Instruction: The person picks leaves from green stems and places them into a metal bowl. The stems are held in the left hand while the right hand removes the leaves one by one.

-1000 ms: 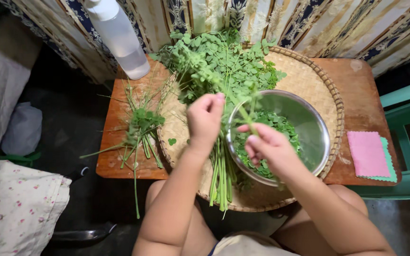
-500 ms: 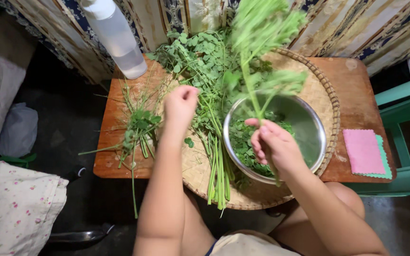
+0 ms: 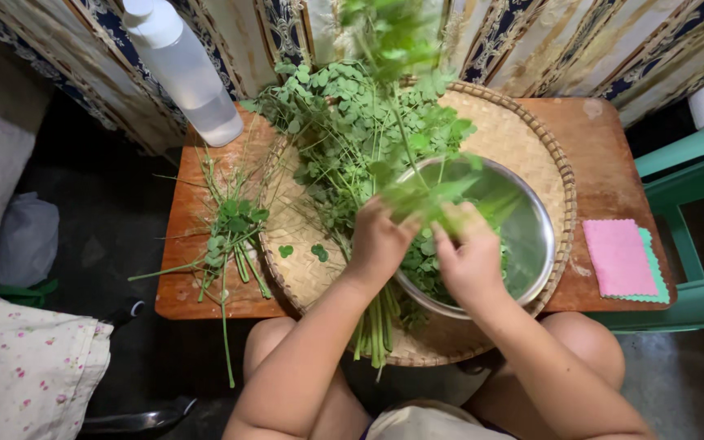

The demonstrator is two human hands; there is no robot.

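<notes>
Bare stems (image 3: 226, 244) littered the table (image 3: 613, 147); your hands (image 3: 425, 248) pinched a leafy sprig (image 3: 405, 175) above the leaf-filled steel bowl (image 3: 531, 212).

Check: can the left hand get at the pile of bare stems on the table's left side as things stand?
Probably yes. The left hand sits at the leafy sprig over the bowl; the bare stems lie uncovered to its left, past the tray rim, nothing between.

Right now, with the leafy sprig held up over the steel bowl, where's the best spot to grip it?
Grip the leafy sprig low on its bare main stem, just under the lowest leaves, coming from below on the near side. The stem stands roughly upright over the steel bowl, leaves fanning upward, and the left hand and right hand meet at its base.
</notes>
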